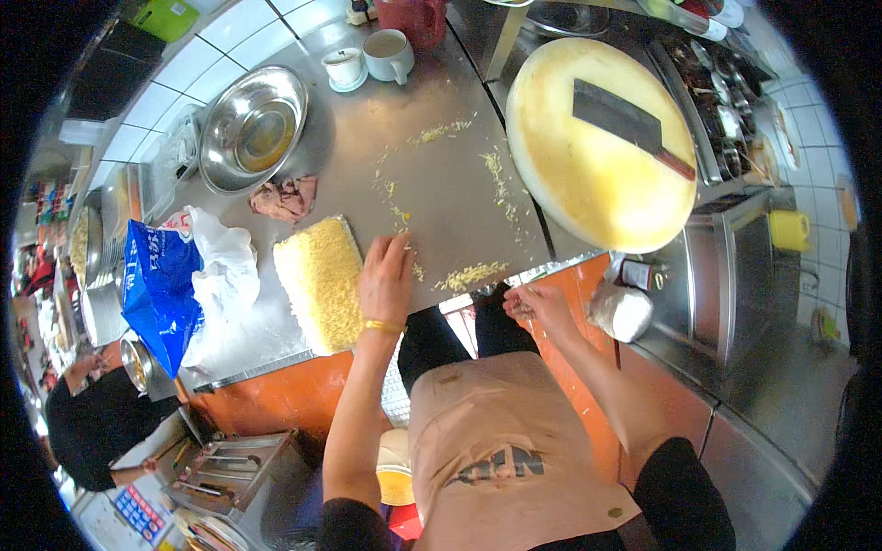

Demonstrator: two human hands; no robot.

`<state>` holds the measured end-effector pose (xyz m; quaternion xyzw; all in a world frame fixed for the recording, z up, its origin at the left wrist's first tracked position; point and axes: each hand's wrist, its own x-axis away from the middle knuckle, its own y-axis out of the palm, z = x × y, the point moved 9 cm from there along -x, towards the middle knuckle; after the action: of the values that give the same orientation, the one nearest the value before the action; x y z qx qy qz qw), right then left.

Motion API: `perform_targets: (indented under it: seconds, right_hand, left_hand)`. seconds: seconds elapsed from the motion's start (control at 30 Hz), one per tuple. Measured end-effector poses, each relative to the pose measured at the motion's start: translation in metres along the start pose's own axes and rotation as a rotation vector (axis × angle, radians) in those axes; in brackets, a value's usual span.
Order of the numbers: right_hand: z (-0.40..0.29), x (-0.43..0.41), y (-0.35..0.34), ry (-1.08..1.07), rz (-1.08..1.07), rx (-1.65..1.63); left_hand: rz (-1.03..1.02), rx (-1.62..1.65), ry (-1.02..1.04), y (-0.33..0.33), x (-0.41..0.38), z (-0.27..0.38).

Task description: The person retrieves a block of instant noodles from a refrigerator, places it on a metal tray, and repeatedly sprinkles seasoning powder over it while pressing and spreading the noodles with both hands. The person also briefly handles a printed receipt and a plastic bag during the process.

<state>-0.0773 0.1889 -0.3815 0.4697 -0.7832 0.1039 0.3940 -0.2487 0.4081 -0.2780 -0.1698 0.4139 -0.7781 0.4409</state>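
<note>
My left hand [387, 282], with a yellow band at the wrist, is over the steel worktop [448, 200]. Its fingers point down among scattered pale yellow shreds [397, 210]; whether they pinch any is hidden. Right beside it lies a tray heaped with yellow shreds [318, 286], its far rim showing. My right hand [541, 308] hangs just off the table's front edge, fingers curled. Something small and pale may be in it, too unclear to name. Near that edge, between the hands, is a thicker line of shreds [472, 275].
A cleaver [617, 116] rests on a round chopping board [579, 179] at right. To the left are a steel bowl [227, 131], a crumpled pink cloth [284, 198] and a blue plastic bag [158, 275]. Cups [388, 52] stand behind. Another person [96, 427] is at far left.
</note>
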Motion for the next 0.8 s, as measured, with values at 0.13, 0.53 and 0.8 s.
perform_targets:
  seconds: [0.13, 0.53, 0.8]
  right_hand:
    - [-0.001, 0.004, -0.033, 0.023, -0.084, 0.052]
    - [0.040, -0.021, -0.054, 0.141, -0.233, -0.031]
    - [0.060, -0.042, -0.048, 0.249, -0.146, -0.134]
  left_hand:
    - [0.083, -0.219, -0.020, 0.050, -0.039, -0.002]
    - [0.177, -0.296, -0.012, 0.080, -0.090, 0.000]
    - [0.773, 0.326, -0.332, 0.102, -0.143, -0.025]
